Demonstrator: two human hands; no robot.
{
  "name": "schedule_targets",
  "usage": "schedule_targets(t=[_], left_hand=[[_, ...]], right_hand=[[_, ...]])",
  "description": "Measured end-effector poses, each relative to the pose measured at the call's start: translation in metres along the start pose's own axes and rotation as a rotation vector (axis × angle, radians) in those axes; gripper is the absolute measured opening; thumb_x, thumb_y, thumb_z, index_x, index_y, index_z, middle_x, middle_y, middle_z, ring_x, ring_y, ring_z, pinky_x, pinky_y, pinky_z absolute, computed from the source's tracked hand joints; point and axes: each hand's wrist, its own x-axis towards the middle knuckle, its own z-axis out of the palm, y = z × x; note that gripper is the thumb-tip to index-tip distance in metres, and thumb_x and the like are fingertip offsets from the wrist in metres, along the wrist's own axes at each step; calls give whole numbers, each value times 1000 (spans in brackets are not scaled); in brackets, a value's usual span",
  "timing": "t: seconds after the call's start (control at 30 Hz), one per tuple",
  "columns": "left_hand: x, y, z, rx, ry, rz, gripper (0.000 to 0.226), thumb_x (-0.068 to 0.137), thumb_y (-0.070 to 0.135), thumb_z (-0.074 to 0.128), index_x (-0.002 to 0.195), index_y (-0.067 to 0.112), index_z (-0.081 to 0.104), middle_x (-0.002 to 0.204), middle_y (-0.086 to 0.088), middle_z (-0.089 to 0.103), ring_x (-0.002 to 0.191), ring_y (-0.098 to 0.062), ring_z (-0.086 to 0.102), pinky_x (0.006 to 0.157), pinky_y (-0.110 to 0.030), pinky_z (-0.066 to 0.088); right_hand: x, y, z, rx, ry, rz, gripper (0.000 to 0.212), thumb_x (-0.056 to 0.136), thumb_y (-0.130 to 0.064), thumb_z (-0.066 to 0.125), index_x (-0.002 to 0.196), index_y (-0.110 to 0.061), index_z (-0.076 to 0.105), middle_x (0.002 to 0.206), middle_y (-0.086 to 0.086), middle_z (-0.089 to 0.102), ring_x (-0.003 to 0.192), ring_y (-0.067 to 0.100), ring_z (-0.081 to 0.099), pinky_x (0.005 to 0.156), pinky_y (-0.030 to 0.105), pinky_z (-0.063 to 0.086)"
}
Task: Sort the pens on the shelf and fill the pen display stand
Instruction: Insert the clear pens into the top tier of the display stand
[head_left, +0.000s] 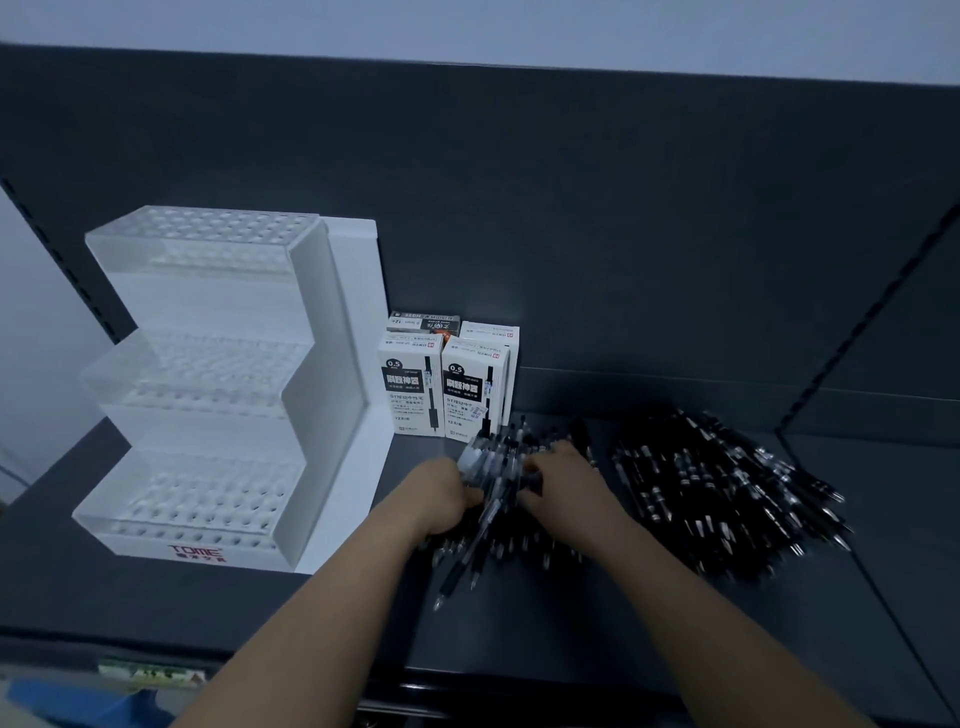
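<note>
At lower centre of the frame the left hand (441, 501) grips a bundle of pens (488, 462), their long axes roughly up-down in the frame. The right hand (569, 483) bends its fingers (535, 470) against the same bundle (pinching or only touching, I cannot tell). The pen display stand (208, 395) stands to the left, nearer the left hand.
</note>
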Motion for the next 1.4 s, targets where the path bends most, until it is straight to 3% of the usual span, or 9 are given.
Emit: schedule_targets(t=[0.13,0.27,0.4,0.5,0.67,0.83,1.03,1.13,1.4], left_hand=[[-8,-9,-4,-28,17,-4,30,93,20,51,64,12,46,65,-3,51,65,-20,50,58,-23,35],[-15,-21,-3,-236,-23,1,25,92,9,44,69,9,54,58,-4,60,37,-10,49,41,-15,39],[-15,-26,7,-433,30,-18,22,92,17,59,72,9,52,56,-9,55,40,-19,46,43,-22,41],[-11,-20,11,-371,66,-13,21,84,22,71,72,10,59,54,-8,59,37,-16,47,42,-18,40],[-11,-9,11,-334,120,-6,13,74,10,69,67,12,59,55,-5,61,35,-13,49,39,-16,39],[-23,-11,13,-401,86,32,17,73,5,63,60,12,55,49,-4,56,36,-15,46,41,-17,39],[-50,-15,1,-621,63,85,15,79,2,59,69,13,54,47,-5,50,35,-12,41,43,-21,34],[-62,-15,-9,-615,91,110,14,79,6,61,70,15,55,47,-5,52,37,-15,40,43,-22,34],[-85,-14,-38,-583,336,195,19,78,7,65,66,18,54,51,4,51,40,-6,40,42,-16,33]], right_hand=[[-3,-3,-1,32,37,-11,26,95,-29,48,83,-10,60,84,5,61,76,21,59,62,29,40],[-7,-16,-1,95,-19,79,46,82,-53,64,53,-22,46,53,-6,48,51,10,46,48,24,33],[3,-29,8,50,-39,171,33,71,-53,68,74,-21,63,77,-3,64,72,16,62,60,24,46],[7,-26,7,166,-56,213,26,74,-36,67,61,-19,52,65,-2,56,67,19,58,51,24,38],[5,-17,7,275,38,174,43,84,-22,57,48,-16,34,48,1,38,46,15,38,45,27,27],[4,-14,8,480,92,210,38,92,-29,54,60,-11,44,56,8,53,50,19,50,58,32,47],[1,-19,-5,739,77,148,32,90,-29,64,63,-17,53,50,-5,48,42,7,42,49,23,33],[-1,-29,-22,816,42,72,29,91,-28,60,70,-7,60,52,-6,47,41,4,36,52,25,31],[-2,-68,-74,731,-130,-217,30,95,-23,56,67,-13,56,49,-1,34,41,11,30,46,26,26]])
